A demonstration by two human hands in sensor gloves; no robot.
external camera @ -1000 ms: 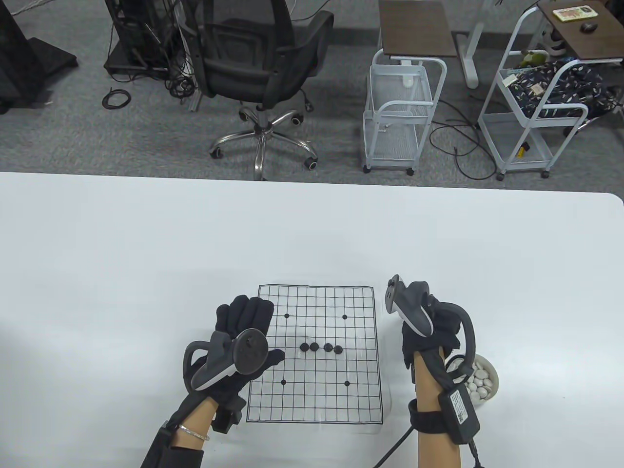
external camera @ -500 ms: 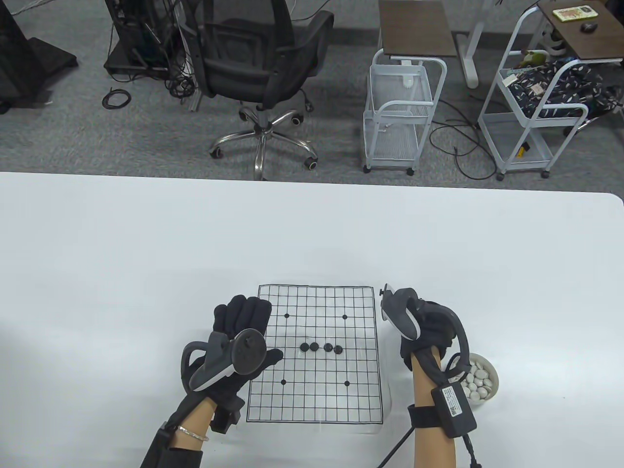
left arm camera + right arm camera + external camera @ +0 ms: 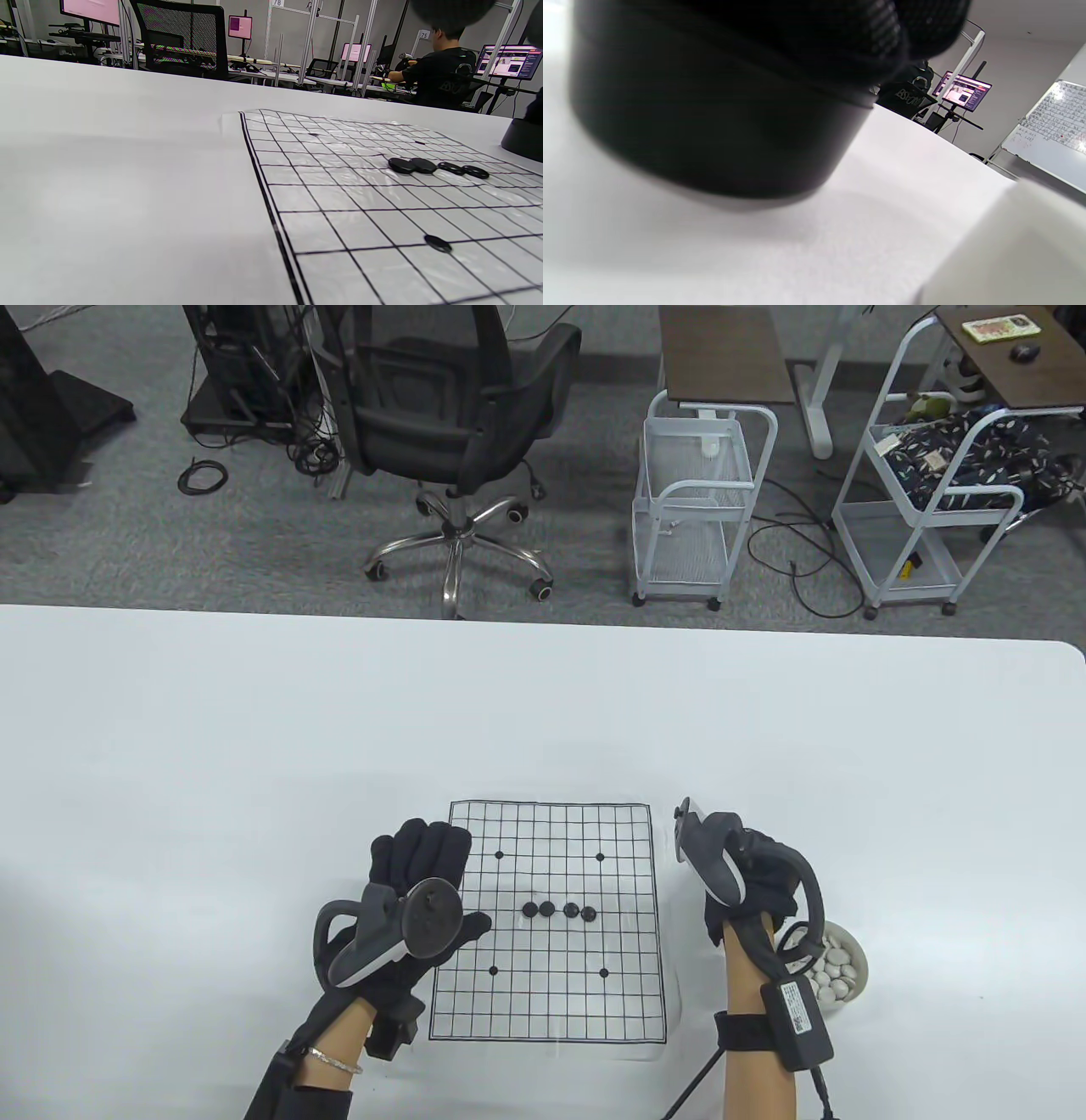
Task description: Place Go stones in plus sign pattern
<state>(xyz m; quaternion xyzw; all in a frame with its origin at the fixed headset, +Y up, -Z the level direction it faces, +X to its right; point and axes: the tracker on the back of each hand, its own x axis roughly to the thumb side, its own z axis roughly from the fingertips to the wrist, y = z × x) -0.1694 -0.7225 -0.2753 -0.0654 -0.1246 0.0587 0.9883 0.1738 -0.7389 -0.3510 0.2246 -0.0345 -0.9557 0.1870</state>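
While my right hand (image 3: 751,886) hovers over what the right wrist view shows as a dark round container (image 3: 712,127), it has drifted only slightly over the last second: its tracker (image 3: 708,857) tipped toward 12 o'clock half a second ago and has now swung back a little toward 1 o'clock. From the table view I cannot tell how those fingers lie, since the tracker and the back of the glove hide them, and the wrist view is filled by the blurred container. I judge I am fishing for the next black stone there, so no stone has been added.

At 5 o'clock from that hand, the white bowl of white stones (image 3: 836,971) sits untouched beside my forearm.

My left hand (image 3: 420,891) has not moved between frames; it lies flat on the left edge of the Go board sheet (image 3: 551,993), fingers straight and together pointing to 12 o'clock, thumb out toward 3 o'clock, steadying the sheet.

Farther in, the row of four black stones (image 3: 558,910) lies unchanged along the board's middle line, the two on the 9 o'clock side touching. I read that as a horizontal bar one stone short, with the vertical arm not yet begun. Beyond, the white table (image 3: 543,704) and the office chair (image 3: 450,415) are as they were.
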